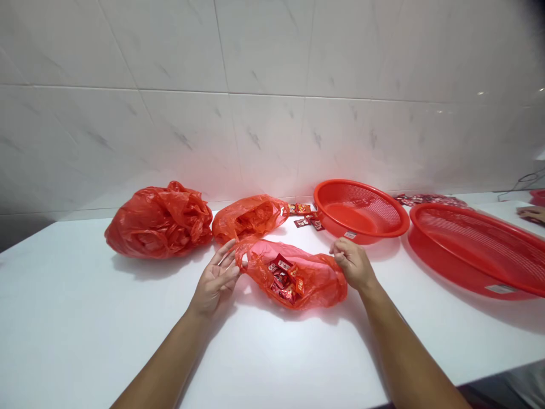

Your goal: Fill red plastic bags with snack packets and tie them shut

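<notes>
A small red plastic bag lies on the white table in front of me, with several red wrapped candies inside it. My left hand is at the bag's left handle, fingers stretched out and touching the plastic. My right hand pinches the bag's right end with curled fingers. The bag's mouth is stretched between both hands.
Two more red bags sit behind: a full crumpled bag at the left, an open bag in the middle. Loose candies lie by a red basket. A larger red basket stands right. Another person's hand shows far right.
</notes>
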Available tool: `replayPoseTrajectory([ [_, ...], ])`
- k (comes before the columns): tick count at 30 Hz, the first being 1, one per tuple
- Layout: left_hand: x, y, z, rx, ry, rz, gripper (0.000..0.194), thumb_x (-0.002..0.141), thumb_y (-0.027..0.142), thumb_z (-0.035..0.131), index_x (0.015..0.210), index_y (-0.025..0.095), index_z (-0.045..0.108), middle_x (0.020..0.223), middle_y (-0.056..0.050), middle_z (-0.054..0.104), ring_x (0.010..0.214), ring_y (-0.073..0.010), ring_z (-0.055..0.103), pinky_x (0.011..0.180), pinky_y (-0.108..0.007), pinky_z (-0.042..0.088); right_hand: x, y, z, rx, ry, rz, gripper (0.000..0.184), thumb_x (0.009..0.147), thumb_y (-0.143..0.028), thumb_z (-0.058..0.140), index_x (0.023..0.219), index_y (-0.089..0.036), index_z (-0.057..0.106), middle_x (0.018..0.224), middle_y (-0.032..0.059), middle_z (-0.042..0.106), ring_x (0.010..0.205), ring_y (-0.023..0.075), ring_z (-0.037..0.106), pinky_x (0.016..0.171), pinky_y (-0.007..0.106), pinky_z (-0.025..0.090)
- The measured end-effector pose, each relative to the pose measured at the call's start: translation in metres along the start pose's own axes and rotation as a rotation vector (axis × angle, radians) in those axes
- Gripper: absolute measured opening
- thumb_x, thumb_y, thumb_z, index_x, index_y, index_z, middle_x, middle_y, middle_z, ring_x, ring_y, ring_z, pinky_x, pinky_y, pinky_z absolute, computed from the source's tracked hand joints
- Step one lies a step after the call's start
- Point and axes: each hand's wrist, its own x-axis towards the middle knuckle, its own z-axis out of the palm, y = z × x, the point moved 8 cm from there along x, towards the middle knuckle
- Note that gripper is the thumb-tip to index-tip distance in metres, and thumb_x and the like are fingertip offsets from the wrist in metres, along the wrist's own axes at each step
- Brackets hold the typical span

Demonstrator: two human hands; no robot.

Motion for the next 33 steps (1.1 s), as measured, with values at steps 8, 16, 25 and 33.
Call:
replayPoseTrajectory([
  [8,0.002,0.003,-0.012,0.076,0.069,0.039,0.072,0.067,0.018,0.095,0.133,0.025,0.067,0.138,-0.011,0.069,0.118,-0.0223,0.071,0.100,-0.030,0.059,-0.020,-0.055,0.004,-0.615,-0.541,0.353,0.056,0.082,-0.059,0.071,0.052,-0.021,0.042,0.055,0.0031,0.052,0.051,0.0144,0.044,0.050,0.031,0.022],
  [16,0.004,0.023,-0.013,0.455,0.204,0.146,0.060,0.064,0.031,0.096,0.116,0.018,0.069,0.124,-0.011,0.073,0.097,-0.0234,0.077,0.091,-0.036,0.062,0.026,-0.100,-0.008,-0.438,-0.470,0.051,0.029,0.087,-0.026,0.061,0.059,-0.020,0.061,0.080,0.0075,0.068,0.087,0.0223,0.063,0.068,0.031,0.042],
  [25,-0.014,0.171,0.111,0.515,0.207,0.612,0.049,0.073,0.023,0.090,0.118,0.021,0.072,0.134,-0.009,0.069,0.097,-0.0200,0.078,0.087,-0.029,0.065,0.077,-0.114,-0.053,0.588,0.087,0.057,0.037,0.093,-0.050,0.072,0.072,-0.020,0.072,0.109,0.0108,0.078,0.106,0.0267,0.073,0.086,0.036,0.059],
  [33,-0.023,0.153,0.141,0.596,0.126,0.677,0.022,0.080,0.023,0.087,0.100,0.021,0.078,0.119,-0.006,0.076,0.106,-0.0241,0.076,0.097,-0.035,0.064,0.083,-0.113,-0.023,0.959,-0.125,0.038,0.044,0.089,-0.042,0.080,0.126,-0.026,0.063,0.102,0.0047,0.074,0.096,0.0192,0.072,0.087,0.035,0.061],
])
